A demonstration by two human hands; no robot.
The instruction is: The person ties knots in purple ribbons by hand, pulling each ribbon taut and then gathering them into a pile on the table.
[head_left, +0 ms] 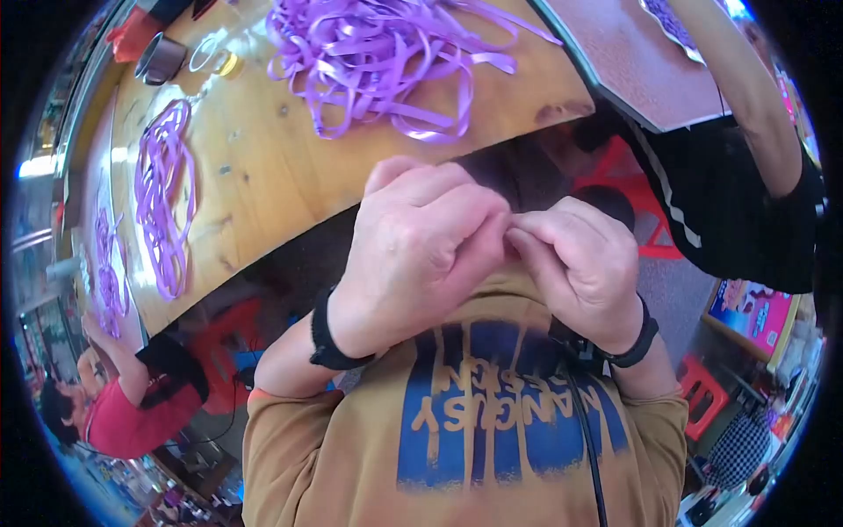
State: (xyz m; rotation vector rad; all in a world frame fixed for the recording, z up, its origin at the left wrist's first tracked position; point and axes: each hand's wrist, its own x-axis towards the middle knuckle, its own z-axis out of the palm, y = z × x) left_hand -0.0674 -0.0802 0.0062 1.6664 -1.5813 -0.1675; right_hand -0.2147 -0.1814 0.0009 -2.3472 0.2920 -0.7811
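In front of my chest, my left hand (417, 241) is closed, its fingers curled in and back of the hand toward the view. Touching it at the fingertips, my right hand (584, 263) is pinched shut, thumb against forefinger. Whatever sits between the fingers is hidden or too small to name. Beyond my hands a tangled heap of shiny purple ribbons (378, 57) covers the far part of the wooden table (241, 193). A longer looped bundle of purple ribbon (162, 198) lies on the table at the left. Neither hand touches these ribbons.
A dark mug (161, 60) and a roll of yellowish tape (230, 63) stand at the table's far left. One person in red (136, 408) sits at left, near another ribbon bundle (109, 272). Someone in black (724, 193) is at right, by a pinkish table (645, 66). Red stools (702, 395) stand around.
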